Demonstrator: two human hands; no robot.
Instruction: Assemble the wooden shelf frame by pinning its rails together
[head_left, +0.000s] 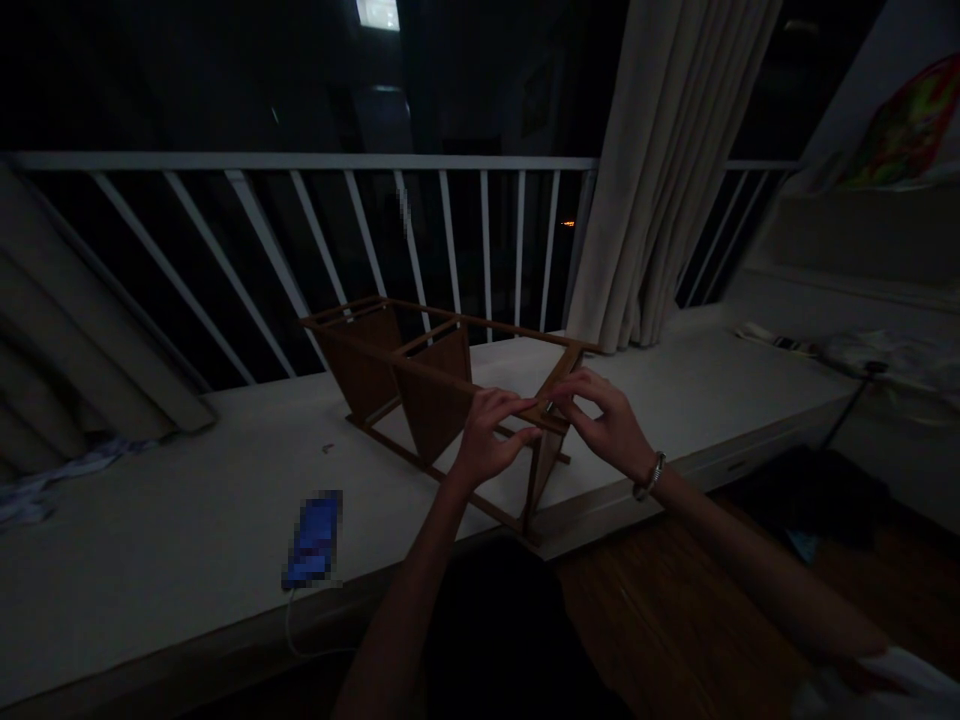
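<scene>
A brown wooden shelf rack [431,372] lies on its side on the white window ledge, its near end toward me. My left hand [491,435] is at the upper near corner of the frame, fingers on top of the rail and thumb below, closed on it. My right hand [604,415] is at the same corner from the right. Its thumb and fingers pinch a small shiny metal piece [550,406] against the wood. The piece is too small and dark to name. A bracelet [651,475] circles my right wrist.
The white ledge [225,480] carries a blue blurred object with a cord [313,540] and a small dark bit [328,449]. Behind stand a white railing [360,162] and curtains [660,170]. Dark items [817,500] lie on the wooden floor [660,620] at right.
</scene>
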